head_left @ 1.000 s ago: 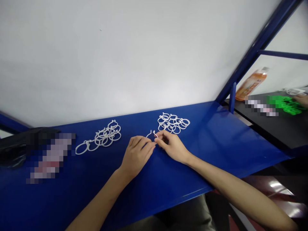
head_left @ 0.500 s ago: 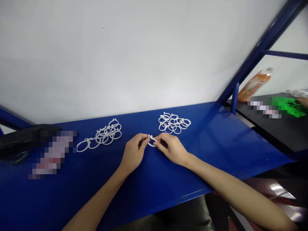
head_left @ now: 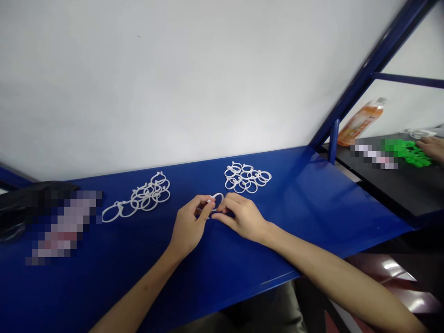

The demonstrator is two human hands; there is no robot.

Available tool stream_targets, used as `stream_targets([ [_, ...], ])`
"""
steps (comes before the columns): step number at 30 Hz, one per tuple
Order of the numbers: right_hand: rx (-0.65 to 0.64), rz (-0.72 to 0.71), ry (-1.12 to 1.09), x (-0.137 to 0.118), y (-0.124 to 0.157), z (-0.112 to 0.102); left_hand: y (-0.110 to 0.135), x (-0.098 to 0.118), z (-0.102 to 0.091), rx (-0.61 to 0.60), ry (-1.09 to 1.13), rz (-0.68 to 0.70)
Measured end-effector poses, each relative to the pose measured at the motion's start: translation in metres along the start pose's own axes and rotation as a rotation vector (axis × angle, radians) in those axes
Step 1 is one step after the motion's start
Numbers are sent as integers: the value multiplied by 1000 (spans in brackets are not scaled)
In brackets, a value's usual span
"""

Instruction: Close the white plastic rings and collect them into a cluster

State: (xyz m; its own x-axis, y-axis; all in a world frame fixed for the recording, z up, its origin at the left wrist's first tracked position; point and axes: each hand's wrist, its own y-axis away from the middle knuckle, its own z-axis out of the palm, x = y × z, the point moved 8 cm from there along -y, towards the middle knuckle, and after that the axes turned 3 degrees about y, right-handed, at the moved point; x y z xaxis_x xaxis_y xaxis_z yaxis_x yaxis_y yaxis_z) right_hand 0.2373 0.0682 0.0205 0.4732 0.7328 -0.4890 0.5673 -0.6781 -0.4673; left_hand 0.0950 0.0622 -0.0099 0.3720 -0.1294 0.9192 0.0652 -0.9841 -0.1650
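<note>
— What's nearest?

— Two bare forearms reach in from the bottom edge over a blue table (head_left: 222, 273). The left hand (head_left: 189, 226) and the right hand (head_left: 243, 217) meet near the middle of it, fingertips facing each other.

— Are they holding anything?

— Yes, one white ring (head_left: 218, 200). The left thumb and forefinger are pinched shut on its left side, and the right fingertips are closed on its right side. The ring's upper arc shows above the fingers. The lower part is hidden behind them, so I can't tell whether it touches the table.

— And around the hands?

— Just beyond the right hand lies a tight pile of rings (head_left: 247, 178), flat on the table and overlapping. To the left, further from the hands, a looser string of rings (head_left: 142, 199) trails away toward the left. Past that, at the table's left end, sits something black (head_left: 14, 217); part of it is blurred.

— Further back?

— A plain white wall (head_left: 173, 83) rises behind the table. On the right a blue post (head_left: 364, 74) slants upward. Beyond it is a black bench (head_left: 398, 185) with an orange bottle (head_left: 360, 121) and a heap of green pieces (head_left: 411, 152). Another person's hand (head_left: 432, 148) rests against that heap.
</note>
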Motion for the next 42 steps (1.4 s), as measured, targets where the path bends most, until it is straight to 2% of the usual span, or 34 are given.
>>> stream_targets([
  [2, 111, 37, 21, 4, -1, -11, -1, -3, -2, -1, 15, -33],
  [4, 154, 92, 34, 10, -2, -15, -2, -3, -1, -30, 29, -43],
  [9, -26, 126, -116, 17, -3, 4, -2, -2, -1, -55, 16, -34],
  [16, -116, -44, -183, 3, -1, 2, -3, -6, -4, -103, 45, -48],
  [21, -184, -158, -124, -3, 4, 3, -1, -6, -7, -150, 5, 26],
  [24, -207, -203, -96, -5, 5, 8, 1, -5, -5, -176, -38, 65],
  [28, -134, -178, -103, 0, -1, 4, -5, 1, -7, -151, -136, 112],
  [30, -52, -132, -61, 10, -7, -7, -13, 4, -17, -86, -274, 179],
  [33, 116, -3, 115, 40, -13, -38, -24, 2, -44, 96, -653, 291],
  [35, 199, 132, 257, 71, -11, -62, -31, -11, -64, 186, -902, 242],
  [38, 187, 246, 400, 112, -7, -88, -36, -31, -83, 215, -1086, 134],
  [40, 166, 282, 404, 130, -5, -99, -36, -36, -85, 194, -1123, 121],
  [42, 118, 278, 388, 138, -3, -102, -35, -34, -82, 180, -1137, 137],
])
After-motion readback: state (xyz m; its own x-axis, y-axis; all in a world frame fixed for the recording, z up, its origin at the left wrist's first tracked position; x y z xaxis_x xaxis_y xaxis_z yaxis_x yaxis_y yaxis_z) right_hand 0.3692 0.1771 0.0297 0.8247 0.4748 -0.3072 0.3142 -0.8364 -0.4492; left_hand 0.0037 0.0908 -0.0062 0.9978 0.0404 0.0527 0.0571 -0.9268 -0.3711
